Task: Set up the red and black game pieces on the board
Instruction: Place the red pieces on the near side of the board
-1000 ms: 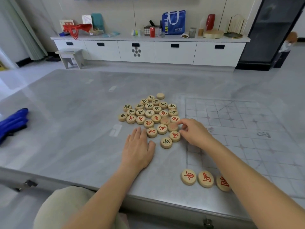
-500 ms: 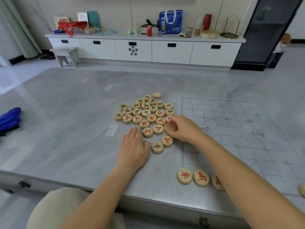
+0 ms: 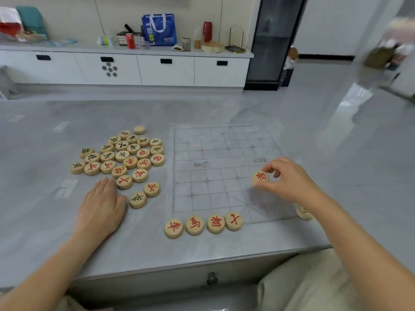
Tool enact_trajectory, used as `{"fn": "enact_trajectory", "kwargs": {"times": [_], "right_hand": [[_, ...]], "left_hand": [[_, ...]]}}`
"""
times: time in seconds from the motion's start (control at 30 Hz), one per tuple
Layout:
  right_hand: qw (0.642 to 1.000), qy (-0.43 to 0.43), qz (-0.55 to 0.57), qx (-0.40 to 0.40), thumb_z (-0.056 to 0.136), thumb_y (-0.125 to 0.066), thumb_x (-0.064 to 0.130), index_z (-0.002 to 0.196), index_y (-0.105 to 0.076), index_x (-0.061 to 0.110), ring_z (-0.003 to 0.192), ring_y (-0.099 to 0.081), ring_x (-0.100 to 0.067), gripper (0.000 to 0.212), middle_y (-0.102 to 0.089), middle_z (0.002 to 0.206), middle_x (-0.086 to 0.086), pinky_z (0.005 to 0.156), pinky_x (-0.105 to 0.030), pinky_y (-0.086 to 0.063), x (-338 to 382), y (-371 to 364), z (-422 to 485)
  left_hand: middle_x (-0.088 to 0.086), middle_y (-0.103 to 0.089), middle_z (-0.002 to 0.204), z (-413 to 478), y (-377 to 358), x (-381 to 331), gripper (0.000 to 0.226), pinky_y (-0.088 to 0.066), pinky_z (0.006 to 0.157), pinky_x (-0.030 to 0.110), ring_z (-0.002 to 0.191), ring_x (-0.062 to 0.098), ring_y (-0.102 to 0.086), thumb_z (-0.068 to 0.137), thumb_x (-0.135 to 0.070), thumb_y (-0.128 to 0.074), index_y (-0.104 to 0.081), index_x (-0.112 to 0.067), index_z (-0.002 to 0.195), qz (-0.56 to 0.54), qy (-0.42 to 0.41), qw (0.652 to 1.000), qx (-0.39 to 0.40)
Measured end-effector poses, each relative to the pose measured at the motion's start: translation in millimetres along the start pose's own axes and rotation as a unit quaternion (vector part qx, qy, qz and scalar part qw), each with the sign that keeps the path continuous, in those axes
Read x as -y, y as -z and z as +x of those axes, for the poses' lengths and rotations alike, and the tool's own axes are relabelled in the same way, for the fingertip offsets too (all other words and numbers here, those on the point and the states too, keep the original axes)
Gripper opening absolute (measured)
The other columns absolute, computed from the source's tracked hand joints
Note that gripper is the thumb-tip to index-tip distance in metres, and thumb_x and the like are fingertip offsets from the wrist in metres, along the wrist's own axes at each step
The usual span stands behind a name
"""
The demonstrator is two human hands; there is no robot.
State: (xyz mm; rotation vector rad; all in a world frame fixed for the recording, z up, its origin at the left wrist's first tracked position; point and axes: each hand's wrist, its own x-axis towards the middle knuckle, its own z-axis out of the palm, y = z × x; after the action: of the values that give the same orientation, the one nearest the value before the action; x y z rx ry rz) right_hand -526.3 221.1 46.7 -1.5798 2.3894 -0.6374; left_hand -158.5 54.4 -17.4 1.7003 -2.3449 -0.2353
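1. The right hand (image 3: 289,182) is held over the right side of the board (image 3: 213,182), fingers curled.
2. A red piece (image 3: 260,177) is pinched between its thumb and fingertips, face tilted up.
3. The left hand (image 3: 102,207) is laid flat on the table (image 3: 45,221), fingers straight, just beside the loose pile of pieces (image 3: 122,156).
4. Four red pieces (image 3: 215,223) are lined along the board's near edge.

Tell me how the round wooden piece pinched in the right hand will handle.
The round wooden piece with the red character is probably rigid and light: the right hand holds it with just a fingertip pinch. Squat and flat-faced, it should lie stable, but could roll on edge. On the glossy grey table it would likely slide easily.
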Motion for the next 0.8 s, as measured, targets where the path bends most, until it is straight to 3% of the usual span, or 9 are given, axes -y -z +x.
{"fn": "enact_trajectory", "kwargs": {"times": [0.13,0.3,0.53,0.73,0.8], "right_hand": [[0.996,-0.076,0.000,-0.052,0.064,-0.076,0.054,0.079,-0.062,0.027,0.083,-0.052,-0.007,0.034,-0.047,0.090,0.015,0.065,-0.015,-0.034,-38.0,16.3,-29.3],[0.997,-0.015,-0.049,-0.053,0.060,-0.070,0.064,0.074,-0.059,0.029,0.094,-0.048,-0.008,0.039,-0.046,0.097,0.015,0.082,-0.029,-0.042,-50.4,3.9,-53.9],[0.992,0.013,-0.126,-0.024,0.051,-0.040,0.083,0.075,-0.052,0.035,0.105,-0.045,-0.011,0.055,-0.047,0.111,0.012,0.089,-0.031,-0.036,-58.7,-7.6,-59.2],[0.987,0.013,-0.158,-0.004,0.061,-0.057,0.076,0.082,-0.052,0.033,0.109,-0.042,-0.012,0.049,-0.046,0.115,0.011,0.091,-0.030,-0.033,-60.7,-10.1,-61.3],[0.987,0.011,-0.162,-0.002,0.060,-0.054,0.078,0.083,-0.052,0.033,0.110,-0.042,-0.012,0.051,-0.046,0.116,0.011,0.090,-0.029,-0.031,-61.0,-9.7,-61.6]], "left_hand": [[0.022,-0.044,0.141,4.9,-5.2,5.6,0.046,-0.030,0.108,0.047,0.132,0.035,-0.037,0.093,-0.020,-0.044,-0.042,0.003,0.133,0.018,-0.001,1.000,0.009],[0.024,-0.046,0.137,8.2,-8.4,8.2,0.046,-0.033,0.105,0.049,0.128,0.038,-0.040,0.092,-0.018,-0.047,-0.043,0.004,0.132,0.031,0.009,0.999,0.005],[0.027,-0.049,0.132,6.1,-7.3,6.9,0.043,-0.035,0.102,0.050,0.123,0.040,-0.043,0.091,-0.015,-0.048,-0.045,0.007,0.128,0.027,0.008,1.000,-0.006],[0.026,-0.046,0.136,4.7,-6.2,5.1,0.046,-0.032,0.105,0.049,0.127,0.039,-0.041,0.092,-0.017,-0.047,-0.043,0.007,0.131,0.026,0.008,1.000,-0.004],[0.026,-0.047,0.136,4.2,-5.7,3.8,0.046,-0.032,0.105,0.049,0.127,0.039,-0.041,0.092,-0.017,-0.047,-0.044,0.007,0.131,0.025,0.004,1.000,-0.004]]}}
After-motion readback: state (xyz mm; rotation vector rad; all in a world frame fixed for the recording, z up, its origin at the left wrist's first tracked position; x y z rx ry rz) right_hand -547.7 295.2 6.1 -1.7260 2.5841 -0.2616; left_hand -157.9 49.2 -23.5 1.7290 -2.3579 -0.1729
